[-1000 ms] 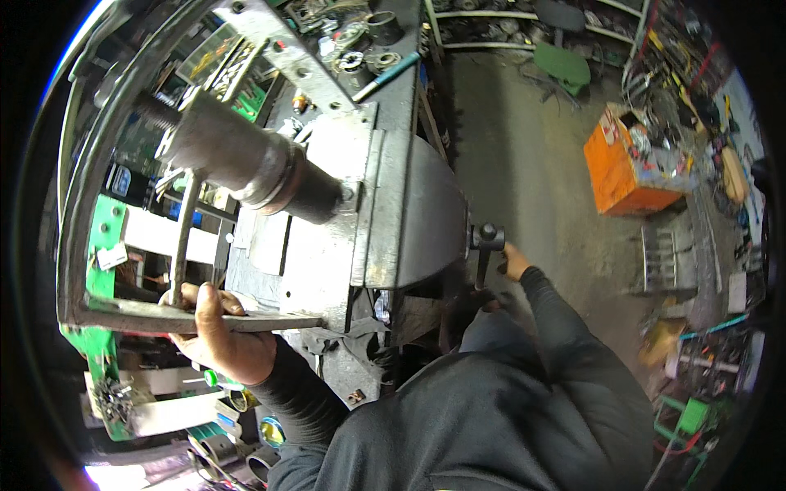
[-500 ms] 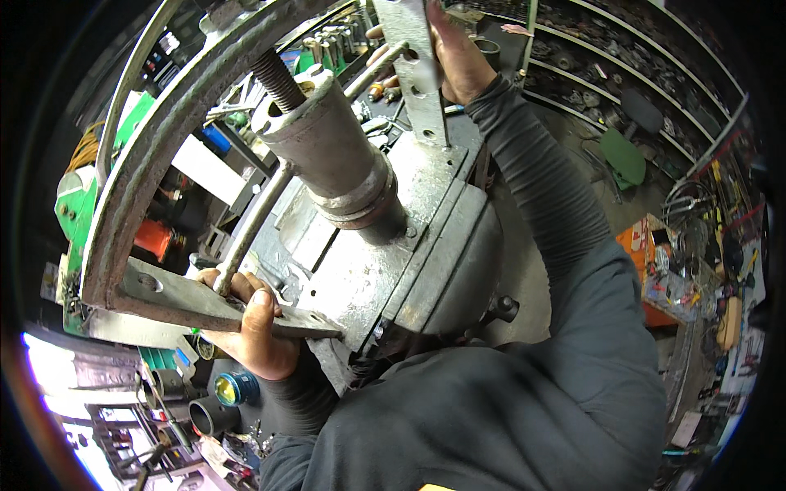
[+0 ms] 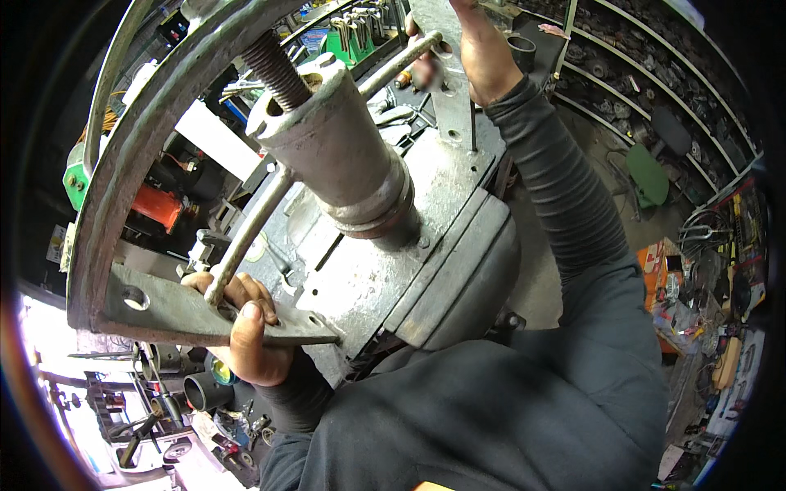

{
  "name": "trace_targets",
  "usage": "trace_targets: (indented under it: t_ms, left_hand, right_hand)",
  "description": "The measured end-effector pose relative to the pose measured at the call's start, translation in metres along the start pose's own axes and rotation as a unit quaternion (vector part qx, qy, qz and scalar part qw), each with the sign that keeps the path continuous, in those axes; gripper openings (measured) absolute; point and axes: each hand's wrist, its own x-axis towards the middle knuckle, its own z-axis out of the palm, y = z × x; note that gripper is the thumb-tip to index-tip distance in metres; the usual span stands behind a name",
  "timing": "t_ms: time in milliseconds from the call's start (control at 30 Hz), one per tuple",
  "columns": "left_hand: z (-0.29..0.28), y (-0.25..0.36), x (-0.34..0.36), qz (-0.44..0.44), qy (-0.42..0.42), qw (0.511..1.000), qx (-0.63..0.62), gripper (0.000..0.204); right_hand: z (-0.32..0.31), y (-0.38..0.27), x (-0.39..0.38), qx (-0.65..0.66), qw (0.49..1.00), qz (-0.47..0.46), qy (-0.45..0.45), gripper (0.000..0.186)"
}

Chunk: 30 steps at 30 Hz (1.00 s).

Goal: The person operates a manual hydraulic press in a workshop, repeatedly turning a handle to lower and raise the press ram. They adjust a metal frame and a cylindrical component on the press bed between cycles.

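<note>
A grey metal cylinder (image 3: 332, 147) stands tilted in view over a steel plate (image 3: 360, 286), with a threaded screw (image 3: 278, 69) rising from its top. An arched steel frame (image 3: 135, 164) curves around its left and far side. My left hand (image 3: 258, 348) is closed around the frame's flat left leg (image 3: 168, 307), thumb on the near side. Beside those fingers rests the end of a round rod (image 3: 250, 237) attached to the cylinder. My right hand (image 3: 487, 65) wraps the perforated flat bar (image 3: 453, 106) at the far side, close to a second rod (image 3: 401, 65). Its fingertips are partly hidden.
Shelves of metal parts (image 3: 655, 90) line the right. A green seat (image 3: 647, 176) stands on the floor below them. Tools (image 3: 393, 123) lie on the bench beyond the plate. Open pipe pieces (image 3: 209, 393) sit at lower left, with an orange object (image 3: 160, 204) further up.
The view has shifted, so the cylinder and my right hand sit slightly further right in it. Both hands keep their hold on the frame's leg and the flat bar.
</note>
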Motion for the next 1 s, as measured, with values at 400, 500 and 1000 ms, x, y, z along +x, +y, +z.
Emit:
trace_targets:
  t_ms: [400,500,1000]
  left_hand:
    - [-0.005,0.003,-0.001,-0.032,0.0,0.999,-0.006,0.054]
    - [-0.001,0.002,-0.001,-0.025,0.015,0.999,-0.02,0.054]
    - [0.01,0.007,-0.006,-0.003,0.03,0.998,0.056,0.043]
  right_hand:
    - [0.009,-0.008,-0.002,0.119,0.989,0.064,0.06,0.061]
    - [0.011,-0.012,-0.002,0.14,0.986,0.078,0.055,0.06]
    - [-0.002,-0.003,-0.017,0.117,0.984,0.078,0.11,0.049]
